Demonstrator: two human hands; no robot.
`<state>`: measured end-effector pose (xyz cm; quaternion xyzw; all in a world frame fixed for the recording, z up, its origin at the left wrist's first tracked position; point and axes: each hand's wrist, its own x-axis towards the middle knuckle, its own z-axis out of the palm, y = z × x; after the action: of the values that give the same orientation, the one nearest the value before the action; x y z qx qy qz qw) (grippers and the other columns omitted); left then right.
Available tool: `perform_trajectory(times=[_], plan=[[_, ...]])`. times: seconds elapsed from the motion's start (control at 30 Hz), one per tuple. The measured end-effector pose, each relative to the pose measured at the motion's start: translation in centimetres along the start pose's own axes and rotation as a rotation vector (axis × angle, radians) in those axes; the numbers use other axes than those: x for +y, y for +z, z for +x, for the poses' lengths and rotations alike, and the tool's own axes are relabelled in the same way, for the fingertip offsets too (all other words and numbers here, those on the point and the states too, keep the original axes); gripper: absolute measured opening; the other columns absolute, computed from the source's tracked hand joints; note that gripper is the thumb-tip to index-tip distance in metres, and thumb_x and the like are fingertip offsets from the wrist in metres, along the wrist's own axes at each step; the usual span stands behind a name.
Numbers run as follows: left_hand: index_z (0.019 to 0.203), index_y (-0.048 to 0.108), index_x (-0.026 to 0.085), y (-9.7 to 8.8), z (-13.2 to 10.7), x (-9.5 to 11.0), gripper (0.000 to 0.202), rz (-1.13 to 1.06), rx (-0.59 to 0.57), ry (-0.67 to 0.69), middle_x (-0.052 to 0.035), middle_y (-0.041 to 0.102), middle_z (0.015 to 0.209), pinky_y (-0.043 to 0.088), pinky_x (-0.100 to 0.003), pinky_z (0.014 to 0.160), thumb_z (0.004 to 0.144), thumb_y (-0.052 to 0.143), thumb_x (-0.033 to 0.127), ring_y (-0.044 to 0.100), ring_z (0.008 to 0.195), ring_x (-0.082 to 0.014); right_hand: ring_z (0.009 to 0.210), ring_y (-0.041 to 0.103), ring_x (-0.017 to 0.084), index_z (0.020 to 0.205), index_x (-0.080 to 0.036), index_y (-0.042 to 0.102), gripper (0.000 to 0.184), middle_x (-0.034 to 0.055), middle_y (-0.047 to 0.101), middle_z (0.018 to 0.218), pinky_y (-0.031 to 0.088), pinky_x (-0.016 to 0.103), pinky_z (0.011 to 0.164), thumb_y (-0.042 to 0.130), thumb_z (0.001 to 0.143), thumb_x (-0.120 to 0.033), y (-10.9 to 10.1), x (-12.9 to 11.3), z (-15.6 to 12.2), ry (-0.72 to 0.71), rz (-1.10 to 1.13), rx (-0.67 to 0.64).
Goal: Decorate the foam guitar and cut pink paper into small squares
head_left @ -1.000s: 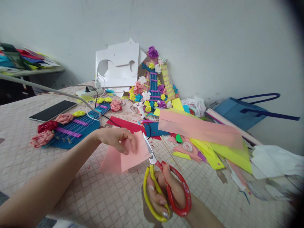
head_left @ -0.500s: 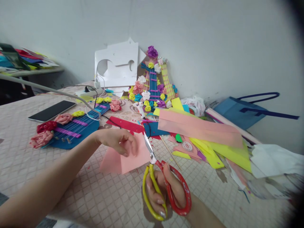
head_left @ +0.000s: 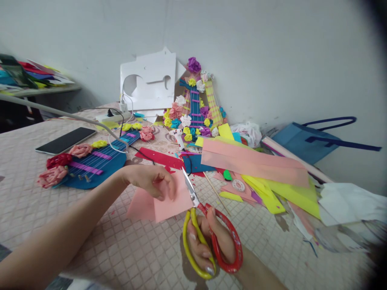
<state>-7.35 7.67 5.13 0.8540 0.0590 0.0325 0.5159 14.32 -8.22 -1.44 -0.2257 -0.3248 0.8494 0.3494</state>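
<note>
My right hand (head_left: 208,237) is wrapped around the handles of a pair of scissors (head_left: 192,195), one handle red and the other yellow. Their silver blades look nearly closed and point away from me, along the right edge of a piece of pink paper (head_left: 169,207). With curled fingers, my left hand (head_left: 149,181) grips this paper from its far side. The paper has a crease down it, and its upper part is partly hidden behind the fingers. Whether the blades have paper between them I cannot tell.
A blue paper guitar (head_left: 96,163) with paper flowers lies left, near a tablet (head_left: 66,140). Behind stand a white glue gun (head_left: 177,137) and decorated guitars (head_left: 196,102). Pink and yellow sheets (head_left: 254,161) cover the right side, before a blue bag (head_left: 305,141).
The scissors' yellow handle and my right fingers have shifted slightly to the right, bringing the handles a little closer together. My left hand and the paper have hardly moved.
</note>
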Motion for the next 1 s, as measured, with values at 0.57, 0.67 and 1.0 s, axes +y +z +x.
perform_trajectory(times=[0.57, 0.67, 1.0], plan=[[0.093, 0.067, 0.016, -0.1, 0.0, -0.6, 0.021, -0.038, 0.114, -0.019, -0.0079, 0.069, 0.093, 0.050, -0.020, 0.072, 0.074, 0.069, 0.024, 0.064, 0.083, -0.0147, 0.035, 0.037, 0.008, 0.076, -0.020, 0.047, 0.048, -0.0083, 0.039, 0.047, 0.029, 0.020, 0.037, 0.046, 0.078, -0.068, -1.7, -4.5, -0.3, -0.186, -0.853, 0.590], [0.096, 0.064, 0.014, -0.1, 0.2, -1.2, 0.021, -0.083, 0.278, -0.073, -0.0081, 0.068, 0.093, 0.050, -0.021, 0.069, 0.078, 0.064, 0.027, 0.063, 0.082, -0.0137, 0.061, 0.056, 0.019, 0.081, -0.020, 0.056, 0.032, 0.0029, 0.060, 0.066, 0.038, 0.028, 0.057, 0.058, 0.077, -0.051, -3.4, -7.0, -0.3, -0.149, -1.535, 0.953], [0.130, 0.045, 0.024, 0.4, 1.2, -1.8, 0.056, 0.028, 0.576, 0.044, -0.0099, 0.043, 0.138, 0.050, -0.026, 0.080, 0.078, 0.064, 0.023, 0.045, 0.119, -0.0230, 0.093, 0.059, 0.026, 0.107, -0.011, 0.057, 0.033, 0.0147, 0.063, 0.099, 0.041, 0.033, 0.075, 0.053, 0.082, -0.033, -7.2, -8.3, 1.9, -0.138, -1.935, 1.134]])
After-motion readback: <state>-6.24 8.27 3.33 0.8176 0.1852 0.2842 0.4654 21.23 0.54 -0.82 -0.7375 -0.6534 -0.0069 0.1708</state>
